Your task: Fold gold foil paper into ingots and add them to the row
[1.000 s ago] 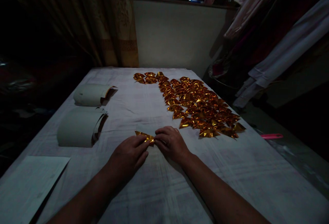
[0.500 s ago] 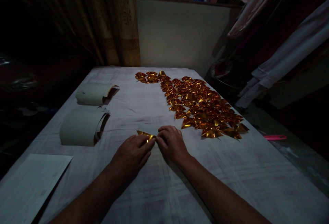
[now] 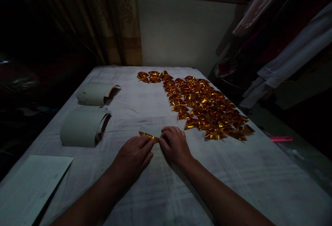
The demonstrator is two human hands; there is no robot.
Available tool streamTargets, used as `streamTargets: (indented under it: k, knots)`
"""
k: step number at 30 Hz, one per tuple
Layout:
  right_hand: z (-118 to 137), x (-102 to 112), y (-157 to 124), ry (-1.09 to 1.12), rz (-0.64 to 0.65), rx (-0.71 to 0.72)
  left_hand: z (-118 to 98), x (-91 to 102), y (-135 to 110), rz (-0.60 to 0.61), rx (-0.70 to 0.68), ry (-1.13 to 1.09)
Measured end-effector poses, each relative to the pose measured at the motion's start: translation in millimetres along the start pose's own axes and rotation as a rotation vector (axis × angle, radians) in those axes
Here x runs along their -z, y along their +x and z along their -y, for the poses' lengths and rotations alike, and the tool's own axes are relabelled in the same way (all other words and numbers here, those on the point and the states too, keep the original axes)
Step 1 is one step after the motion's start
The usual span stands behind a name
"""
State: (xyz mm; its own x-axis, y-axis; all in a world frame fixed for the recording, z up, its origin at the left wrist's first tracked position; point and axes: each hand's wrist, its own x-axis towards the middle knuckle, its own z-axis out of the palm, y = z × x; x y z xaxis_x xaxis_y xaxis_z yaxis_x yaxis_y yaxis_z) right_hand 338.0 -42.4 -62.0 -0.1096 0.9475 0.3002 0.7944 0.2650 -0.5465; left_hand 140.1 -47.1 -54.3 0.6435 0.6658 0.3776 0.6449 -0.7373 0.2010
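Observation:
Both of my hands meet over a small piece of gold foil paper lying on a white cloth-covered table. My left hand presses on the foil with curled fingers from the left. My right hand pinches the foil's right end, its fingers closed. Only the foil's left tip shows beyond my fingers. A wide spread of several folded gold foil pieces lies just beyond my right hand.
Two curled stacks of pale paper, one near and one farther, lie at the left. A flat white sheet hangs over the near left edge. Curtains and hanging clothes flank the table. A pink object lies off the right edge.
My hands and the foil piece stay almost in place; the fingers have shifted slightly on the foil. The camera has tilted a little.

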Motion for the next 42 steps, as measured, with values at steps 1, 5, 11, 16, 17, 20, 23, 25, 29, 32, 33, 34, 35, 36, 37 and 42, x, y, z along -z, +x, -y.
streamTargets:
  k: [1,5,11,16,17,20,23,25,29,32,33,34,35,36,37,42]
  knots:
    - [0,0,0,0.000,-0.001,0.000,0,0.0,0,0.003,-0.001,0.000]
    - [0,-1,0,-0.002,0.001,-0.005,-1,0.7,2,0.000,-0.015,0.025]
    - [1,-1,-1,-0.049,0.000,-0.017,-4,1.5,3,0.016,-0.026,0.077]
    - [4,-2,1,-0.085,0.016,-0.039,-6,0.8,4,0.017,-0.024,0.101]
    - [4,-2,1,-0.095,0.019,-0.044,-6,0.5,4,0.017,-0.022,0.102]
    - [7,-4,3,-0.115,0.020,-0.067,-6,0.2,4,0.022,-0.022,0.097]
    - [9,-6,3,-0.103,0.010,-0.091,-6,1.1,5,0.025,-0.027,0.076]
    - [10,-6,3,-0.086,0.003,-0.092,-6,2.2,5,0.020,-0.022,0.058]
    - [10,-5,1,-0.057,-0.010,-0.087,-6,3.8,4,0.039,-0.012,0.045]
    - [11,-5,1,-0.058,-0.007,-0.099,-5,3.5,3,0.054,-0.020,0.027]
    - [11,-5,1,-0.059,-0.006,-0.102,-5,3.2,3,0.053,-0.021,0.020]
    - [11,-5,1,-0.059,-0.009,-0.105,-5,2.8,2,0.049,-0.020,0.016]
    - [12,-5,2,-0.057,-0.014,-0.105,-5,2.6,2,0.046,-0.016,0.015]
    - [12,-5,2,-0.055,-0.020,-0.104,-5,2.6,2,0.042,-0.011,0.014]
    - [12,-4,2,-0.054,-0.024,-0.104,-5,3.0,2,0.040,-0.004,0.012]
    - [11,-5,1,-0.061,-0.018,-0.108,1,10.5,4,0.067,-0.004,-0.033]
